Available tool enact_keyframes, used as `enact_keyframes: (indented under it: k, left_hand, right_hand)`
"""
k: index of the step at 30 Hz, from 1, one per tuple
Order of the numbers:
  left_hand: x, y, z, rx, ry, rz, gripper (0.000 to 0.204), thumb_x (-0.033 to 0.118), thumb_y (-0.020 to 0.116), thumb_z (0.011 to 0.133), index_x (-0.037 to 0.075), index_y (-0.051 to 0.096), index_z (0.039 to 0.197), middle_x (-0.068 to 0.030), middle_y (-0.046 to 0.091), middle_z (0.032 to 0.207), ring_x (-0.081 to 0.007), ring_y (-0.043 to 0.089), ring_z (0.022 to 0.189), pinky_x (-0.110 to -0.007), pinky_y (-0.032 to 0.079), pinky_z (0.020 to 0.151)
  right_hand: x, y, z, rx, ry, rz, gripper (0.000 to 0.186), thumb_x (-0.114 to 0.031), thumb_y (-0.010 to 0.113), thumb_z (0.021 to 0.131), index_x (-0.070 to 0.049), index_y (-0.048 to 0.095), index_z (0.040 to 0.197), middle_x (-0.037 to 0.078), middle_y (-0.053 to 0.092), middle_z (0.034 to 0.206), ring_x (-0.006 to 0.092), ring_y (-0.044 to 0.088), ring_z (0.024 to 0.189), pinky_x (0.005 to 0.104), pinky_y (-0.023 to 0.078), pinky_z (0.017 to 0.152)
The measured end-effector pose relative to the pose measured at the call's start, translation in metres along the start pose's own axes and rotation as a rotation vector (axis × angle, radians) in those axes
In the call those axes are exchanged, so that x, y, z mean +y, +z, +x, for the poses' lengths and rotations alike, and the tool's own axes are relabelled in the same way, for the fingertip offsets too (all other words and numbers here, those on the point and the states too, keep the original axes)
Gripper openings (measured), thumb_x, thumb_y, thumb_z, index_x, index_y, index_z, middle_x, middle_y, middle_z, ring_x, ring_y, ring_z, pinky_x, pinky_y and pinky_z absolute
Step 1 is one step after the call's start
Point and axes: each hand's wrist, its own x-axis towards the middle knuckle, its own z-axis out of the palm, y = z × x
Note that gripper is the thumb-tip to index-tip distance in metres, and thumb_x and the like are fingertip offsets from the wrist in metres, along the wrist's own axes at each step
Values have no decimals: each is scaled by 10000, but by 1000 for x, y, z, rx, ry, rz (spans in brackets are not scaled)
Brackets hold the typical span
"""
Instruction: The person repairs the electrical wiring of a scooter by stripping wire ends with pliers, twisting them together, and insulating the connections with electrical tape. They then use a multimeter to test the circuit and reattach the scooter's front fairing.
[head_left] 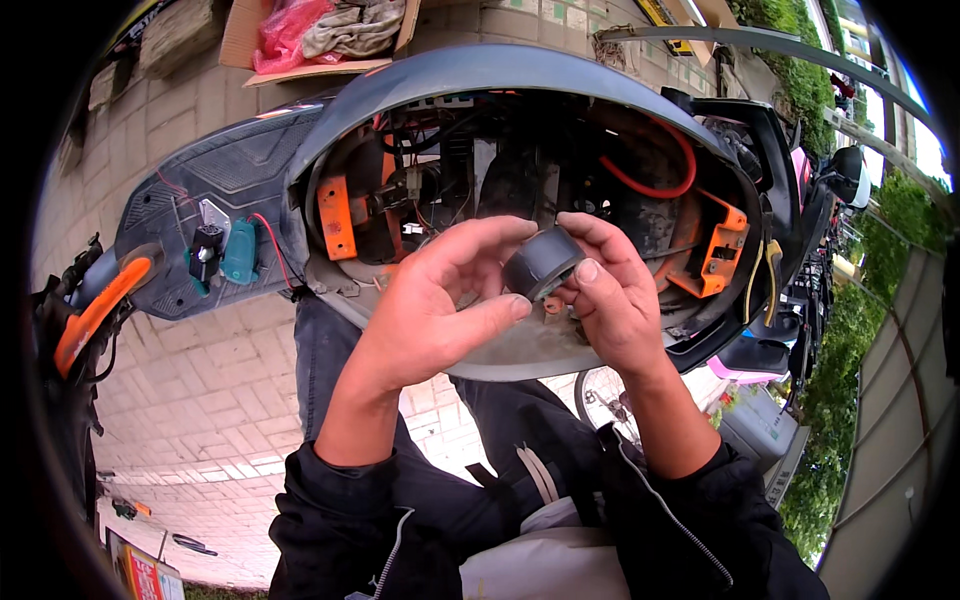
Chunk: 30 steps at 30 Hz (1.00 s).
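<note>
Both my hands hold a roll of black tape (541, 262) above the near rim of an opened scooter body (420, 95). My left hand (440, 300) has its thumb and fingertips against the roll's left side. My right hand (615, 290) pinches the other side between thumb and fingers. Just below the roll, a small copper-coloured end (552, 305) shows by my right thumb; I cannot tell what it belongs to. Behind my hands the body is open, with wires, a red cable (660, 188) and orange brackets (337, 217) inside.
On the footboard (225, 150) at the left lie a teal part (239, 252) and a black part (207, 245) with wires. Yellow-handled pliers (772, 280) hang at the right edge. A cardboard box (243, 35) with rags stands on the paving behind.
</note>
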Motion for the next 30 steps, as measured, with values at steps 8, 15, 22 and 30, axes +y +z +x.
enact_keyframes:
  k: [8,15,22,30]
  left_hand:
    - [-5,17,8,163,-51,-204,477,-20,685,771,-11,480,1201,-105,613,1013,-104,597,814,-249,490,697]
    - [-18,10,18,266,594,833,206,-69,698,717,-17,654,912,-121,644,851,-208,616,710,-277,494,612]
    - [-27,11,17,307,678,977,210,-81,684,697,-3,617,880,-121,627,787,-252,603,641,-301,497,578]
    - [-28,11,13,350,607,974,187,-60,648,673,21,559,816,-96,575,763,-263,588,660,-339,490,583]
  right_hand:
    - [4,1,7,-204,-229,-217,358,-69,730,798,5,530,1085,179,387,1372,229,520,1144,335,431,952]
    - [-16,-5,9,-103,-525,-950,298,-16,730,717,5,595,982,194,519,1190,286,582,1010,332,482,841]
    - [-26,5,5,-102,-560,-1115,305,-8,728,709,-13,607,989,203,526,1141,298,621,901,337,523,739]
    - [-31,12,1,-145,-478,-1094,317,-17,739,708,-23,619,1001,187,553,1128,263,628,808,321,521,679]
